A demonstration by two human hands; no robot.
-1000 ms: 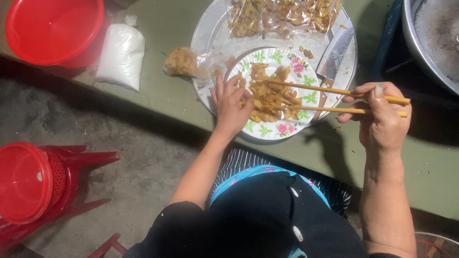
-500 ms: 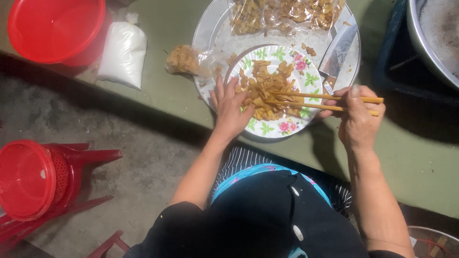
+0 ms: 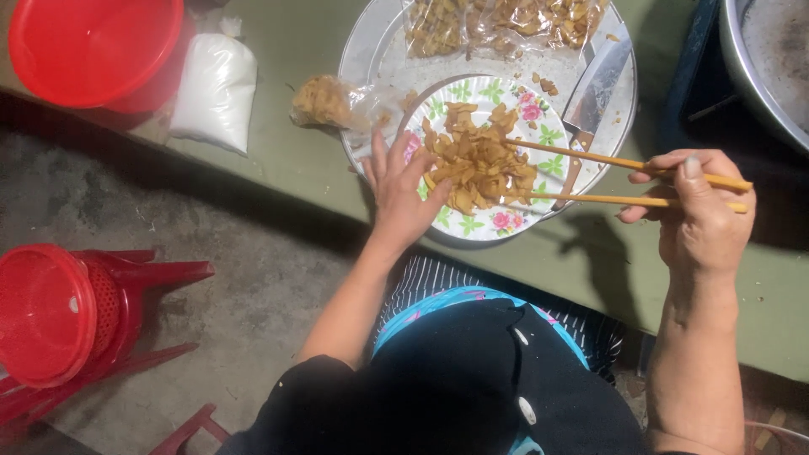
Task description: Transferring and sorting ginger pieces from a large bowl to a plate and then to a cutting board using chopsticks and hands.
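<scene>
Head view: red plastic bowl (image 3: 93,50), white powder bag (image 3: 215,91) and steel cleaver (image 3: 594,84) crowd the round metal tray (image 3: 362,50). Flower-patterned plate (image 3: 484,223) there holds tan fried strips (image 3: 476,160). Left hand (image 3: 400,190) spreads open on its rim; right hand (image 3: 695,211) pinches long wooden chopsticks (image 3: 590,177).

A simple food-preparation spot: green table (image 3: 286,160), metal tray (image 3: 371,50), red plastic stool (image 3: 126,286).

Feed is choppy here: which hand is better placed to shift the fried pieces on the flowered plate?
Right. The right hand holds the chopsticks, whose tips already reach the fried pieces. The left hand rests on the flowered plate rim, probably steadying it.
</scene>
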